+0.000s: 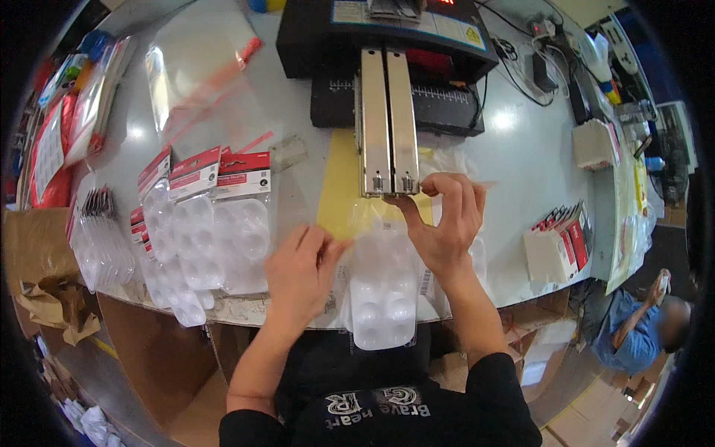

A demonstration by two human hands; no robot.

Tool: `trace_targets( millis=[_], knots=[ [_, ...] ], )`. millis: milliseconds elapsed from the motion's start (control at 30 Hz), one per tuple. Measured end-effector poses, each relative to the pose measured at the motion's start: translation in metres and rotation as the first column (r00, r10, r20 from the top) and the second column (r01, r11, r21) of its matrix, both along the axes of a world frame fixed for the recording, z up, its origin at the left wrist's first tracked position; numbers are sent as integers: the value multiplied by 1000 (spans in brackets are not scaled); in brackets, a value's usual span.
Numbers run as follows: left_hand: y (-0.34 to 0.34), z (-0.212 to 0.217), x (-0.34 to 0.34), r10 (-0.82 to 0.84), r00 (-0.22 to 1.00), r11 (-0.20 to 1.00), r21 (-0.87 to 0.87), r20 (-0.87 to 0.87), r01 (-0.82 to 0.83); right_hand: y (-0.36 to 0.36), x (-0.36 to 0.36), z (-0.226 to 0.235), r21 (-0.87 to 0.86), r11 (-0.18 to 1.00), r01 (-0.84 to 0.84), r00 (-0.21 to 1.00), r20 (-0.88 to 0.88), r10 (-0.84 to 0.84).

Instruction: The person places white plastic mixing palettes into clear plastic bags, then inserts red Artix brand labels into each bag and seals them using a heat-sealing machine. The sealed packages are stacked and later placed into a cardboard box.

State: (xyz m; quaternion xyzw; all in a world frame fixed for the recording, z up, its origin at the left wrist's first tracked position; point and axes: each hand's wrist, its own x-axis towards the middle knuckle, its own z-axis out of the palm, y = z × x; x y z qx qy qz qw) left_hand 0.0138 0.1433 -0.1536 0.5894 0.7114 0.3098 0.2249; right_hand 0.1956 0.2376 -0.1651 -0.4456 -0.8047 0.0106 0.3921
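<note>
A white plastic paint palette (383,313) with round wells lies in a clear plastic bag (372,220) at the table's front edge, partly over the edge. My left hand (299,274) is closed in a pinch at the bag's left side, its fingertips slightly blurred. At the near end of two metal rails (375,119), my right hand (449,223) curls thumb and forefinger together; what lies between them is hidden. Those rails jut toward me from a black machine (387,41). Beneath them is a yellow sheet (339,179).
Bagged palettes with red-and-white header cards (242,175) lie to the left, beside a stack of palettes (104,242). Flat clear bags (197,59) are at the back left. At right stand a box of cards (551,249) and cables (521,74). A person in blue (629,328) sits far right.
</note>
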Motion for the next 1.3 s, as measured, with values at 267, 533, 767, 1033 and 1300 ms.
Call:
trace_targets(
  millis=[267, 533, 767, 1033, 1300],
  knots=[
    [-42, -19, 36, 173, 918, 979, -168, 357, -119, 16, 83, 27, -279, 876, 395, 904, -51, -424],
    [-46, 1, 41, 39, 759, 994, 53, 650, -96, 20, 85, 38, -21, 996, 86, 977, 198, -80],
    [-57, 29, 51, 146, 350, 984, -172, 925, 43, -83, 57, 86, -191, 880, -435, 845, 250, 472],
    [-67, 29, 54, 50, 250, 970, -106, 967, 217, -66, 49, 91, -566, 695, -444, 848, -16, 529],
    [-62, 40, 42, 118, 468, 941, -249, 876, 228, -40, 52, 96, -695, 606, -386, 913, -193, 360]
  ],
)
